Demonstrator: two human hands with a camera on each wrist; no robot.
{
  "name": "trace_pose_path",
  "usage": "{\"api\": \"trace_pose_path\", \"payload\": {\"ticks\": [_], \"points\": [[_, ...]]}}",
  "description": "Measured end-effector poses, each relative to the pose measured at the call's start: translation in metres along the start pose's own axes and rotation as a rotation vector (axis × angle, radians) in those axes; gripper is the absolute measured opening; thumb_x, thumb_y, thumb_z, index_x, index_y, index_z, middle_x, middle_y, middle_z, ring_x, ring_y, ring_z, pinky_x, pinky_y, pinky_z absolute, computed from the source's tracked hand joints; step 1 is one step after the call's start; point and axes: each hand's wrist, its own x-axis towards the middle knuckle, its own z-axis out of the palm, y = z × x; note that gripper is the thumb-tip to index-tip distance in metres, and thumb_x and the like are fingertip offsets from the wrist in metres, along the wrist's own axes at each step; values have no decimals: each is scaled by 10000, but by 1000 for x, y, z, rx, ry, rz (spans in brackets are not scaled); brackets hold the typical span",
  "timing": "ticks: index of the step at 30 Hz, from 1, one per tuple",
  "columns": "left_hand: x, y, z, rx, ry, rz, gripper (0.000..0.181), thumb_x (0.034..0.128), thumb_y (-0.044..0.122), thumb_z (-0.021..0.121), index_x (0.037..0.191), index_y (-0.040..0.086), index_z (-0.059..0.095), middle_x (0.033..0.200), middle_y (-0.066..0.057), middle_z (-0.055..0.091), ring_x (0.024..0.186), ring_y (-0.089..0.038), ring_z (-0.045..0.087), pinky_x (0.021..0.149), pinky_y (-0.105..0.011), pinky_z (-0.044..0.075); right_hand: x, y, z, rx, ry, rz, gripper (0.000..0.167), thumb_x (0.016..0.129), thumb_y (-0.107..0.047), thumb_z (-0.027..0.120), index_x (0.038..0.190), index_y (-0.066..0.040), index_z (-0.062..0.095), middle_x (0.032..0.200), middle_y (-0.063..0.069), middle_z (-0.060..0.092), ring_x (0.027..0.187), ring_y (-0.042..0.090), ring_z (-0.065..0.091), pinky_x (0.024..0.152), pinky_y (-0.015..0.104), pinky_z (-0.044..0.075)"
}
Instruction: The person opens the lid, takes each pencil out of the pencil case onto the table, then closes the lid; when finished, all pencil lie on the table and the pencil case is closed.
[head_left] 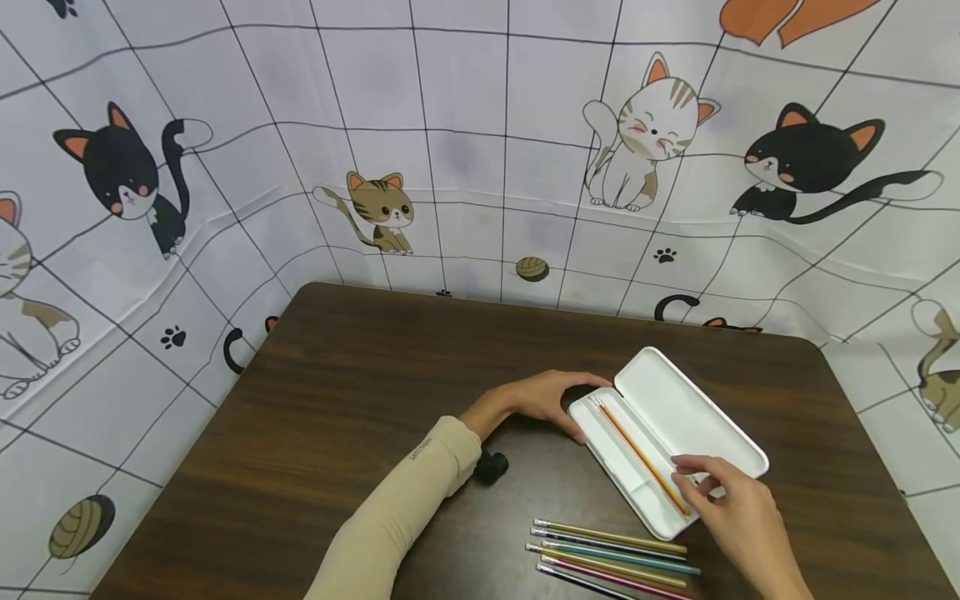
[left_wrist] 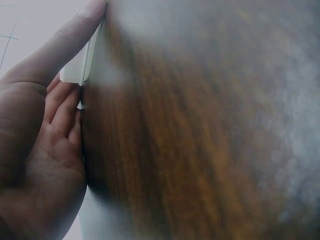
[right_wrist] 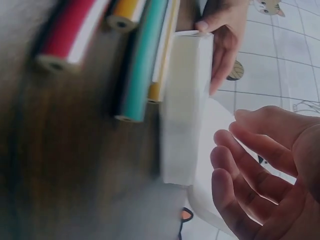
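Note:
A white pencil case (head_left: 611,454) lies unfolded on the table, its lid (head_left: 686,408) tilted back on the far right side. In its long compartment are slim pencils (head_left: 633,446), orange-red and yellow; their exact number is hard to tell. My left hand (head_left: 543,396) holds the case's far left end, thumb on the near side and fingers on the far side. Over the near right end hovers my right hand (head_left: 738,500), fingers loosely bent. The right wrist view shows nothing between those fingers (right_wrist: 227,190), beside the case wall (right_wrist: 185,110).
Several pencils (head_left: 615,557), gold, teal, dark and magenta, lie side by side on the brown wooden table (head_left: 375,375), just in front of the case. A small black device (head_left: 492,467) sits at the left wrist. Behind the table hangs a cat-patterned white cloth (head_left: 465,167).

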Motion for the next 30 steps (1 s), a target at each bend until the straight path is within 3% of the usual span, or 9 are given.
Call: {"api": "trace_pose_path", "payload": {"ticks": [8, 16, 22, 30], "points": [[2, 0, -1, 8, 3, 10, 941, 695, 375, 901, 1487, 229, 413, 1416, 71, 471, 1194, -48, 448, 997, -225, 342, -1, 1, 9, -67, -94, 60, 235, 783, -122, 822, 999, -182, 753, 706, -107, 620, 576, 45, 478, 445, 281, 316], [1, 2, -3, 12, 1, -8, 927, 710, 381, 889, 1489, 238, 408, 1417, 73, 463, 1199, -64, 450, 992, -235, 348, 1, -3, 12, -158, -156, 41, 252, 777, -99, 821, 1014, -147, 748, 767, -52, 657, 615, 119, 524, 453, 337, 356], [1, 1, -3, 10, 1, -15, 926, 706, 389, 891, 1486, 249, 412, 1416, 78, 465, 1202, -57, 448, 994, -235, 347, 2, -7, 15, -195, -153, 8, 208, 786, -59, 801, 981, -118, 761, 818, -9, 675, 694, 184, 609, 479, 404, 440], [0, 0, -1, 5, -5, 11, 928, 705, 358, 897, 1486, 212, 416, 1420, 61, 471, 1187, -54, 452, 996, -226, 343, 3, -7, 20, -149, -106, -66, 212, 723, 27, 813, 898, -80, 760, 754, -39, 632, 674, 152, 610, 551, 373, 460]]}}
